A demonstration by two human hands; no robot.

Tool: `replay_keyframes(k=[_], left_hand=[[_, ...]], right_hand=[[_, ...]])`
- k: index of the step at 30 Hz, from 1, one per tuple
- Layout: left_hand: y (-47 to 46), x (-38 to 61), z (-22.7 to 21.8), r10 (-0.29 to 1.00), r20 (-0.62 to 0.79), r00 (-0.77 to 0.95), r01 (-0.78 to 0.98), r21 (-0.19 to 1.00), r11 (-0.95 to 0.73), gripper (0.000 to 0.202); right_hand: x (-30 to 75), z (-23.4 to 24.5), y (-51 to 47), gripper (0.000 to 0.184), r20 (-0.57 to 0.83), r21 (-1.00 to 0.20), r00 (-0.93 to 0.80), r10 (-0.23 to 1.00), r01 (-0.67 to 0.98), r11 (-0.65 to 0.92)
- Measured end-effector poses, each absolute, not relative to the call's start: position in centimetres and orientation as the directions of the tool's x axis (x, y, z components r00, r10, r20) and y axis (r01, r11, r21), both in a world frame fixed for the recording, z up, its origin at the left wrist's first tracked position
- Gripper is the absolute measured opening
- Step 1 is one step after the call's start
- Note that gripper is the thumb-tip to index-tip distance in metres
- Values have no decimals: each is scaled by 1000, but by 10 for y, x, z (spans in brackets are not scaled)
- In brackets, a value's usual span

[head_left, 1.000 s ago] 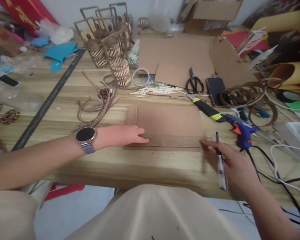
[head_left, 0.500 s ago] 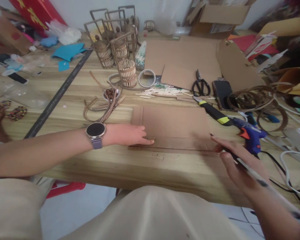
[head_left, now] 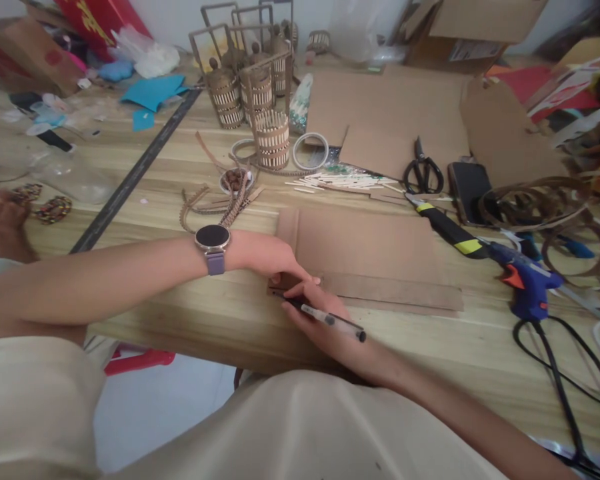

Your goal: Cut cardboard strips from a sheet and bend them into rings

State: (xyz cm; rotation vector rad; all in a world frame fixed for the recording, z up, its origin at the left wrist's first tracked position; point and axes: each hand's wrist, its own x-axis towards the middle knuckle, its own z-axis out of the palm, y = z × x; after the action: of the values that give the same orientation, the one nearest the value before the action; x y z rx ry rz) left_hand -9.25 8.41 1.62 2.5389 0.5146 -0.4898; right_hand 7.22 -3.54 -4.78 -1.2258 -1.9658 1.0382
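Note:
My left hand [head_left: 274, 255], with a watch on the wrist, rests on the left part of a brown cardboard sheet [head_left: 367, 237]. Its index finger stretches out over a narrow cardboard strip [head_left: 395, 291] that lies along the sheet's near edge; its other fingers are partly hidden. A pen [head_left: 333, 319] is pinched in my right hand [head_left: 325, 303], just below the left one. The pen's tip points left, at the near left corner of the cardboard; whether it touches cannot be told.
Scissors [head_left: 423, 170], a phone [head_left: 470, 192], a utility knife [head_left: 450, 230] and a blue glue gun [head_left: 525, 277] lie to the right. Behind are loose white sticks [head_left: 337, 181] and small stick lanterns [head_left: 273, 139]. A long black ruler [head_left: 137, 170] and another person's hand [head_left: 3, 220] are on the left.
My right hand has moved left with the pen, from the cardboard's right end to beside my left hand. My left fingers are more bent now. The view has shifted slightly.

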Motion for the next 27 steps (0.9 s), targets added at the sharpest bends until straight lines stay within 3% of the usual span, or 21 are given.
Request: replay_keyframes(k=[4, 20, 27], left_hand=[[90, -94, 16, 180, -535, 826, 433, 396, -810, 69], [92, -93, 16, 176, -540, 823, 434, 399, -808, 68], [90, -96, 13, 170, -480, 861, 412, 459, -787, 66]], right_hand=[[65, -48, -35, 6, 99, -838, -405, 909, 459, 296], [59, -43, -33, 7, 118, -797, -434, 893, 494, 346], [65, -42, -35, 7, 110, -823, -413, 904, 472, 316]])
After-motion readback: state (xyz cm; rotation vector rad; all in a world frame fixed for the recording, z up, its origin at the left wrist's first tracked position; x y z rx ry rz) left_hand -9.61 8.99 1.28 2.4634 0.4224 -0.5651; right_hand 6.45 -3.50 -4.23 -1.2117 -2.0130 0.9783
